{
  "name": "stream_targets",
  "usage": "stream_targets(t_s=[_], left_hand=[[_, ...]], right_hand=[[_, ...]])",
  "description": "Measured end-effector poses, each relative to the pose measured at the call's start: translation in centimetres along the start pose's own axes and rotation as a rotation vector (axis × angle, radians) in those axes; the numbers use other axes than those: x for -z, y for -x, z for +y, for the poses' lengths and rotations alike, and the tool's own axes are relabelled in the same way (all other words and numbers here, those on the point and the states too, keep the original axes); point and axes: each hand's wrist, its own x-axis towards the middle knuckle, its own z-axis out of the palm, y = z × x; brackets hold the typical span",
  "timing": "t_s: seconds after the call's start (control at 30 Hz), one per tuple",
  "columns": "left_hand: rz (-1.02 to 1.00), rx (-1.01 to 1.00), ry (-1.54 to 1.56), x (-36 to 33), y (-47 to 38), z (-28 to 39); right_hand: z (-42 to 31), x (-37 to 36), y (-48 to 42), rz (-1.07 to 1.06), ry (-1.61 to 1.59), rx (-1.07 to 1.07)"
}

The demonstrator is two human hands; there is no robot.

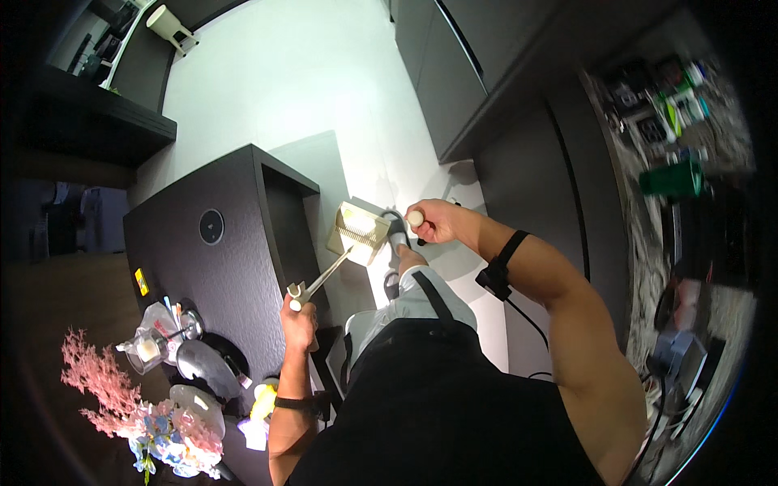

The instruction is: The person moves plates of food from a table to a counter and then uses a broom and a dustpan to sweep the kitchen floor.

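Note:
My left hand is closed round the upper end of the pole of a cream long-handled dustpan. The pan, with a row of comb teeth across it, is low down near the floor, beside the dark island. My right hand grips a stick with a round cream end cap, seen nearly end-on. The lower part of this stick is hidden beneath the hand. My foot and lower leg are just below and between the two hands, close to the dustpan.
A dark island at left bears a round socket cover, a yellow packet, glassware and artificial flowers. Dark cabinets line the right, under a marbled counter with a green container. A cream stool-like planter stands far left.

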Motion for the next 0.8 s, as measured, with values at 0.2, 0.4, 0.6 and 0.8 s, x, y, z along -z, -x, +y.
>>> stream_targets(t_s=[0.2,0.4,0.6,0.8], left_hand=[[-0.050,-0.055,-0.136,-2.1,-5.9,6.8],[-0.002,-0.114,-0.121,-3.4,-14.1,12.7],[0.069,-0.026,-0.074,-4.6,-20.7,19.8],[0.118,0.103,0.126,-5.2,-30.3,25.5]], right_hand=[[-15.0,-2.6,-0.9,0.015,-0.037,0.034],[-29.0,-3.4,-5.3,-0.118,0.063,0.042],[-40.8,-5.8,-11.6,-0.078,0.114,0.035],[-51.3,-9.5,-17.1,-0.129,0.091,-0.122]])
